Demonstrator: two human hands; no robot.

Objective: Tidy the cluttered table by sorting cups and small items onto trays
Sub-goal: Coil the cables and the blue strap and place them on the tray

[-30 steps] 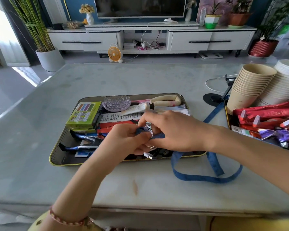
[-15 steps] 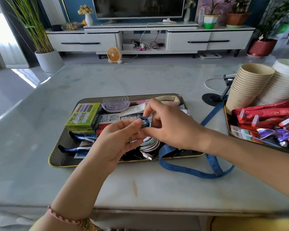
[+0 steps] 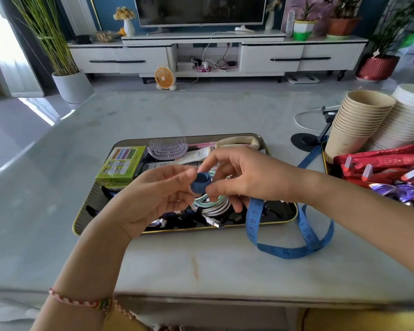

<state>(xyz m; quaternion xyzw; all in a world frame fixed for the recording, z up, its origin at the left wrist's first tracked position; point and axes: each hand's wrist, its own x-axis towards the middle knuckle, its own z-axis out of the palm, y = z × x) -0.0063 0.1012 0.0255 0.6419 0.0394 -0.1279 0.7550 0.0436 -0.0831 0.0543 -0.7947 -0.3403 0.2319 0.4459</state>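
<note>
Tape roll [image 3: 200,185] pinched between left hand [image 3: 153,199], right hand [image 3: 249,179], seemingly over tray [image 3: 86,211].

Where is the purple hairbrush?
In the head view, the purple hairbrush lies at the far edge of the middle tray, just right of the green box, left of centre.

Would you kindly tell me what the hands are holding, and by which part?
The blue measuring tape, by its rolled-up end: the left hand and right hand pinch the small coil between their fingertips; the loose length trails onto the table.
</note>
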